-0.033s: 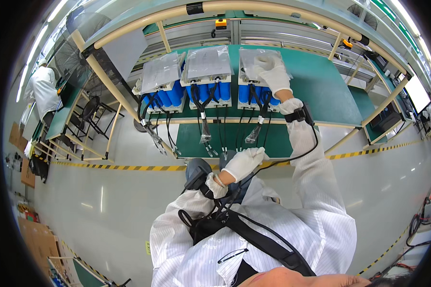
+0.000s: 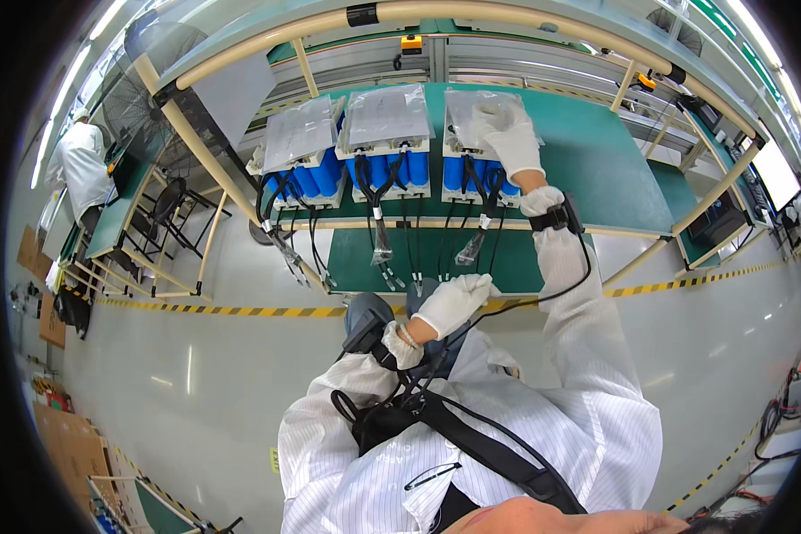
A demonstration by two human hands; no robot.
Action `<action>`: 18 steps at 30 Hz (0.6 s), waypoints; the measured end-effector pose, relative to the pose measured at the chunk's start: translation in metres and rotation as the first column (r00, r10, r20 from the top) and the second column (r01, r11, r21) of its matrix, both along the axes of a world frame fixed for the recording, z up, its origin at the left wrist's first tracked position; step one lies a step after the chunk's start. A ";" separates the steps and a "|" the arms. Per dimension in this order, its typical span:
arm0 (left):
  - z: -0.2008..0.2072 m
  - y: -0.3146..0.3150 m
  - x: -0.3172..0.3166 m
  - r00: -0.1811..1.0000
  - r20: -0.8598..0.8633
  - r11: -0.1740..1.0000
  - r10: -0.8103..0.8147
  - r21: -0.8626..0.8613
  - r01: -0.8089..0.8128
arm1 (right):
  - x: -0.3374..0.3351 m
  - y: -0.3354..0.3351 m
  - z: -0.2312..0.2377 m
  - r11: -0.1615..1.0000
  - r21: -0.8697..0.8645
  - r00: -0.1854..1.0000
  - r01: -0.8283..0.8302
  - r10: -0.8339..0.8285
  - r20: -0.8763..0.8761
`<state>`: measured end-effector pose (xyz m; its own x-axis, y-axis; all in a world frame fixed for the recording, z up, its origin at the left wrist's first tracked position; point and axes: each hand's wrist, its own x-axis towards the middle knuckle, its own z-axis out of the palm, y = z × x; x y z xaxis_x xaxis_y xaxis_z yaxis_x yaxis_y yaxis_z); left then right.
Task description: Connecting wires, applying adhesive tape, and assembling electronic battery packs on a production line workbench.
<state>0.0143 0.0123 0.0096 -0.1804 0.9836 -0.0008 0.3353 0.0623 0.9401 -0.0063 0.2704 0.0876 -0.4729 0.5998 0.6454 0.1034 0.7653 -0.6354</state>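
My right hand [image 2: 510, 141], in a white glove, is on top of the rightmost blue battery pack [image 2: 454, 173]. Its fingers are bent against a clear plastic sheet [image 2: 461, 107] that covers this pack; the fingertips are partly hidden. Closer to my body, my left hand [image 2: 454, 305], also gloved, hangs in front of the table edge with its fingers curled closed. What it holds, if anything, is hidden. A middle battery pack [image 2: 387, 171] and a left battery pack [image 2: 311, 181] stand in the same row, each under a plastic sheet. Black cables [image 2: 378, 191] droop from their fronts.
The packs stand on a green tabletop [image 2: 587, 169] framed by cream tubes. A lower green shelf [image 2: 356, 258] lies beneath the hanging cable ends. An overhead rail [image 2: 507, 15] crosses above. A co-worker [image 2: 82, 169] stands at the far left, and a monitor [image 2: 774, 173] is at right.
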 end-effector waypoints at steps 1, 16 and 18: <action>-0.002 -0.004 0.000 0.999 -0.030 0.999 0.033 0.010 -0.033 | 0.004 -0.016 0.003 1.000 -0.020 0.993 0.001 -0.003 -0.118; 0.011 -0.003 -0.026 0.701 0.655 0.867 0.281 0.140 -0.478 | 0.084 -0.235 -0.091 0.746 -0.566 0.921 -0.352 0.385 -0.066; 0.010 -0.003 -0.042 0.592 0.797 0.944 0.123 0.090 -0.318 | 0.071 -0.231 -0.090 0.779 -0.522 0.924 -0.348 0.381 -0.048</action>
